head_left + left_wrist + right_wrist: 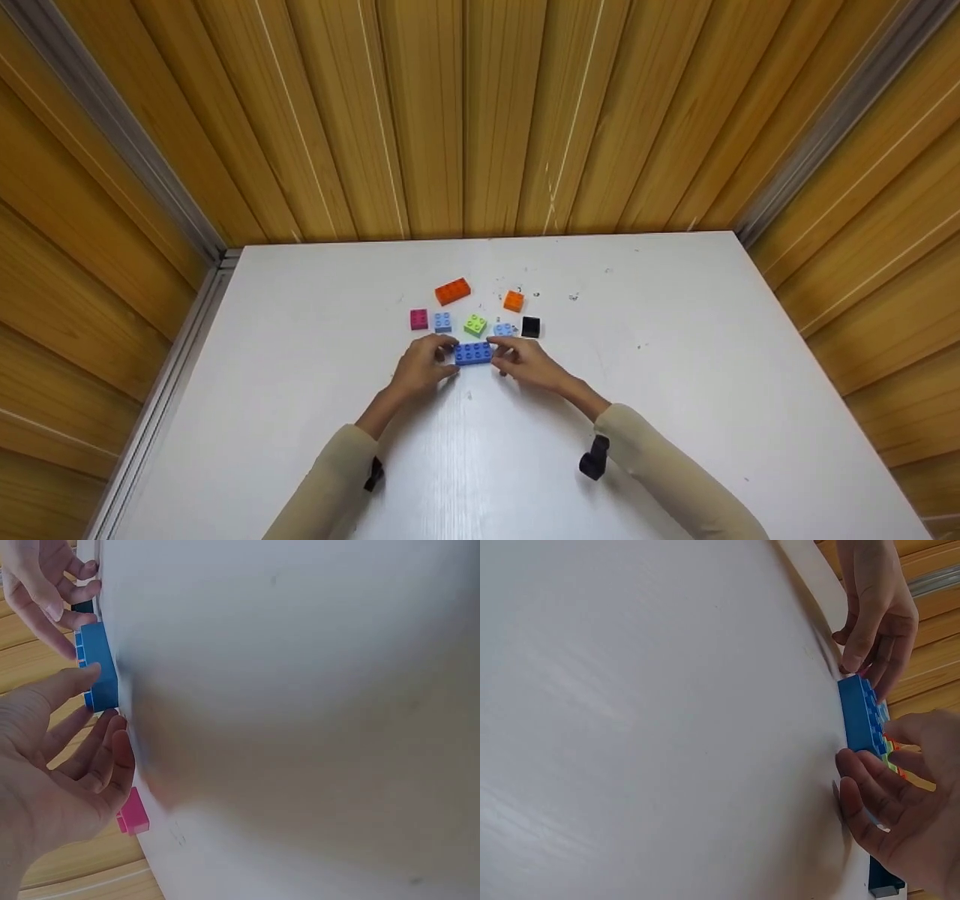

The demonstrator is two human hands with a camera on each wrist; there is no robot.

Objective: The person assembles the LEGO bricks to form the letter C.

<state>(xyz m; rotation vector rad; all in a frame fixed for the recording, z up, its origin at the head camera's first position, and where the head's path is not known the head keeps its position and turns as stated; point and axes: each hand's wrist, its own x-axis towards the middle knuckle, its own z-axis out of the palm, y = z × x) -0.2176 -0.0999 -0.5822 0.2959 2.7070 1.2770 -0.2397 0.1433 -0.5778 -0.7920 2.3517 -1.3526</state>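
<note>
A long blue toy brick (473, 354), studs up, lies on the white table between the two hands. At its left end the left hand (424, 366) pinches it, thumb on the near side and index finger at the far side. My right hand (531, 363) holds the opposite end between thumb and index finger. Close up in the left wrist view, the left thumb (88, 676) overlaps the brick's side face (103, 660). From the right wrist, the blue brick (859, 716) shows with fingertips at both ends.
Beyond the hands lie a red-orange brick (452, 292), an orange brick (514, 301), a magenta brick (418, 319), a light blue brick (442, 322), a lime brick (475, 325), another light blue brick (503, 329) and a black brick (531, 327). Wood-patterned walls (487, 120) border the table (675, 375).
</note>
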